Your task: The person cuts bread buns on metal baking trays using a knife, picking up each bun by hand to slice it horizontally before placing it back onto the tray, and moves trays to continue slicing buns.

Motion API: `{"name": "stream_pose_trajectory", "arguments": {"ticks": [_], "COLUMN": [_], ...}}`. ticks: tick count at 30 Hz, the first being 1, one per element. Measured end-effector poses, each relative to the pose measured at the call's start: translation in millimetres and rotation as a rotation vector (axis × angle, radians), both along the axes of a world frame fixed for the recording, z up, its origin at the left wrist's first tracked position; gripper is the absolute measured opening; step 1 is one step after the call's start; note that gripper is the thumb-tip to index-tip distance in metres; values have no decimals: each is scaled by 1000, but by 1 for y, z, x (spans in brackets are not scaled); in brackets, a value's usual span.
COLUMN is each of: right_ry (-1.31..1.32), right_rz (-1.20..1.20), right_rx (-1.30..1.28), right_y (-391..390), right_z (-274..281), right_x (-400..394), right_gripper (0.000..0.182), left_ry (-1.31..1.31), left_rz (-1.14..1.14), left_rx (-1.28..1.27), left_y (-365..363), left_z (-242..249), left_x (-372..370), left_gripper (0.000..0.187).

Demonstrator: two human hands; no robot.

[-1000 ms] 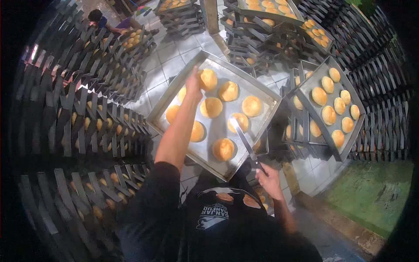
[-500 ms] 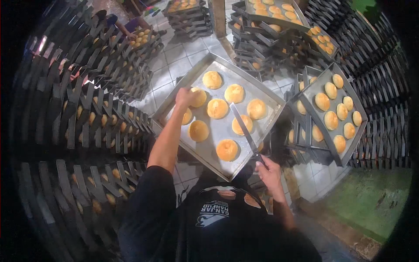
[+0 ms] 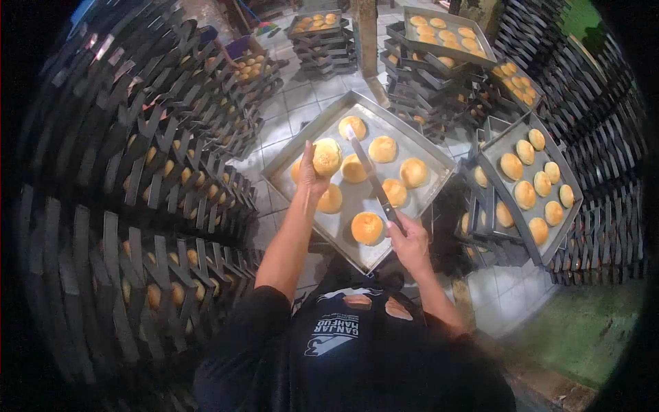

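Observation:
My left hand [image 3: 313, 180] grips a round golden bun [image 3: 327, 158], raised over the left side of a metal baking tray [image 3: 429, 196]. In my right hand [image 3: 410, 242] is a long knife [image 3: 371, 168], held by its dark handle. Its blade slants up and left across the tray, the tip in front of the rearmost bun [image 3: 351, 128]. Several more buns, such as the near one [image 3: 367, 227], lie apart on the tray. The knife blade partly covers the middle buns, and my left hand hides part of a bun at the left.
On the right, a tray of buns [image 3: 532, 221] tops a stack. Another filled tray [image 3: 447, 34] sits on a stack at the back. Tall stacks of dark trays [image 3: 161, 257] crowd the left side, and a pillar [image 3: 365, 38] rises behind from the tiled floor [image 3: 302, 96].
My left hand has lifted a bun off the tray. The knife has moved up and left, its tip now by the rearmost bun. The whole view has shifted slightly.

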State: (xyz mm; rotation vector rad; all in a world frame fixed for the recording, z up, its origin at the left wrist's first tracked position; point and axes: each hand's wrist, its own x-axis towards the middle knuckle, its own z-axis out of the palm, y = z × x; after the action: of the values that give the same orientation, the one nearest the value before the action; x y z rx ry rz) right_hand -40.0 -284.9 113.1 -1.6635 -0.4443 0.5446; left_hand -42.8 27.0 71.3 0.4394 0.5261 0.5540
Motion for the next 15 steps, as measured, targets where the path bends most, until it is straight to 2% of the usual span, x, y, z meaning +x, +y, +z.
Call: {"name": "stream_pose_trajectory", "arguments": {"ticks": [7,9,15], "right_ry": [-70,-232,-130], "right_rz": [37,-2,-13], "right_rx": [-17,33,-66], "right_y": [-5,-7,-22], "right_z": [11,-1,18], "right_x": [-17,-20,-26], "right_gripper": [44,44,44], "left_ry": [-149,-160,-140], "left_rz": [19,16,-22], "left_rx": [-98,-104,-96], "left_y": [-27,-33,-57], "left_z": [11,15,19], "left_x": [-2,0,7], "left_gripper": [48,47,43]}}
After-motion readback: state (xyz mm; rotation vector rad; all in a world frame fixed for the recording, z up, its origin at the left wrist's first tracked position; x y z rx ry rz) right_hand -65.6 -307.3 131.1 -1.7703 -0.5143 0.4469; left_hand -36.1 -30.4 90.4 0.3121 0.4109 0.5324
